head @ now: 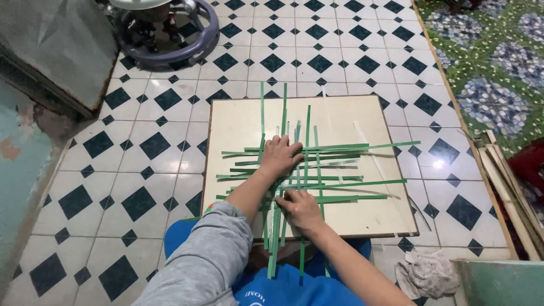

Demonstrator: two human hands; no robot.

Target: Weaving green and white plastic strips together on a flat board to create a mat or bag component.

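Flat beneath both hands, left hand (pixel 280 157) and right hand (pixel 301 209), green strips (pixel 340 184) lie, fingers spread apart

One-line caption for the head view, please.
Both hands, left hand and right hand, press flat on interlaced green strips on a pale square board over a tiled floor.

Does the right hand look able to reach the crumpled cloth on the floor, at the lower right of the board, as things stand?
Probably yes. The right hand rests on the green strips near the board's front edge, and the crumpled cloth lies on the tiled floor just past the board's corner, on the same side. Nothing visible lies between them.
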